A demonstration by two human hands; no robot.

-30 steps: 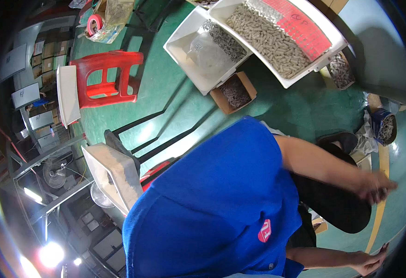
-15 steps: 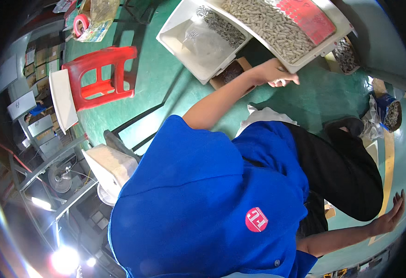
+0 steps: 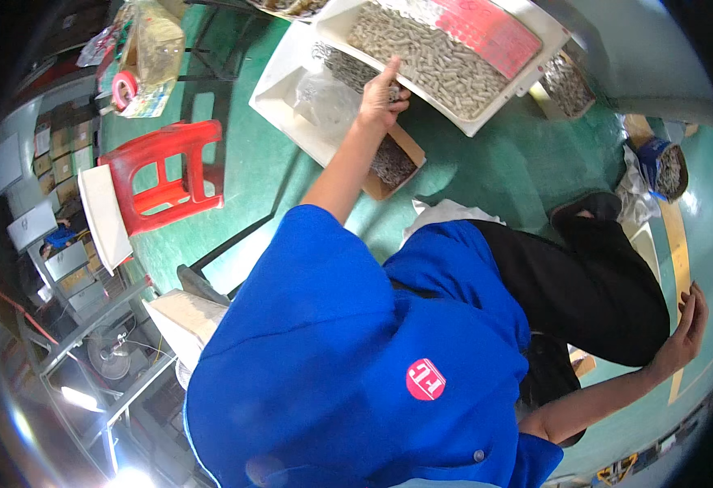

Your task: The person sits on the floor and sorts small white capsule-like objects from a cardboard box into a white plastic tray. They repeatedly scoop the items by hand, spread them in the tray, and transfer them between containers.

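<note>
My left hand (image 3: 381, 106) reaches up to the side of a white bin (image 3: 462, 120). Its fingers are curled and the thumb points upward over the rim. Something greyish shows between thumb and fingers, too small to name. Pale, short cylindrical pieces (image 3: 429, 61) fill this bin, partly under a red printed sheet (image 3: 490, 37). Below and left, a second white bin (image 3: 279, 106) contains metal parts (image 3: 342, 67) and a clear plastic bag (image 3: 320, 102). Beside my left wrist sits a cardboard box (image 3: 409, 154) of dark small parts. My right hand (image 3: 682, 333) hangs beside my knee, fingers extended, holding nothing.
A red plastic stool (image 3: 133, 199) stands at the left, with a pink tape roll (image 3: 124, 88) beyond it. More small parts fill a box (image 3: 564, 85) and a blue bag (image 3: 663, 171) at the right. A fan (image 3: 112, 354) is at far left.
My left hand has moved leftward along the white bin, from its near corner to its left side, and the thumb now points up. My right hand has risen slightly. The whole view has shifted.
</note>
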